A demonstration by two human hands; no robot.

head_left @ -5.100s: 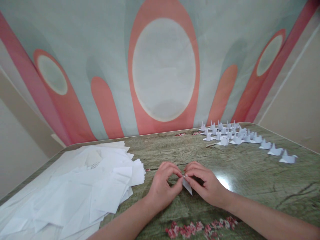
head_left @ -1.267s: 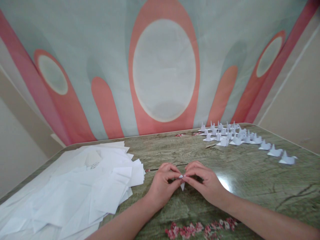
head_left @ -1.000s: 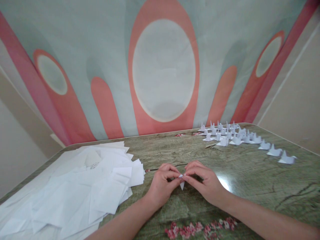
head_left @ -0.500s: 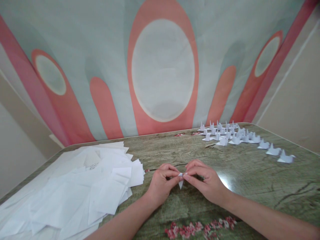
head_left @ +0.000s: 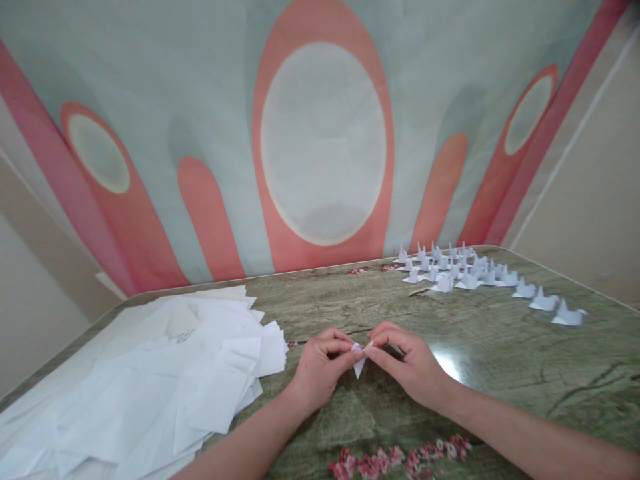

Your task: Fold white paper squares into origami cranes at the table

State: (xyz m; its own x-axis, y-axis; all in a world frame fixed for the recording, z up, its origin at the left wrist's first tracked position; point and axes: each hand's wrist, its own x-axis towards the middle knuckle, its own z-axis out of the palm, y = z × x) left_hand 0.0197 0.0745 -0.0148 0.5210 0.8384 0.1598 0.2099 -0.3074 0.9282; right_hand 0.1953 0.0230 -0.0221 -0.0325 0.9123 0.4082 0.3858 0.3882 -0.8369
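Note:
Between my two hands, just above the middle of the table, is a small folded piece of white paper (head_left: 359, 369) with a pointed end hanging down. My left hand (head_left: 323, 367) pinches its left side between thumb and fingers. On the other side, my right hand (head_left: 406, 363) is closed with thumb and forefinger on the paper's upper right part. The fingertips cover much of the folds. Several white paper cranes (head_left: 543, 301) stand grouped at the back right, beyond my right hand.
A wide, loose heap of white paper sheets (head_left: 145, 380) covers the table's left side. The wood-patterned table (head_left: 505, 360) carries printed pink flowers near its front. Behind its back edge hangs a grey-green backdrop (head_left: 410, 87) with coral shapes.
Both hands stay at the same place. The folded paper has tilted slightly, and more of it shows between the fingertips. The whole view has shifted a little.

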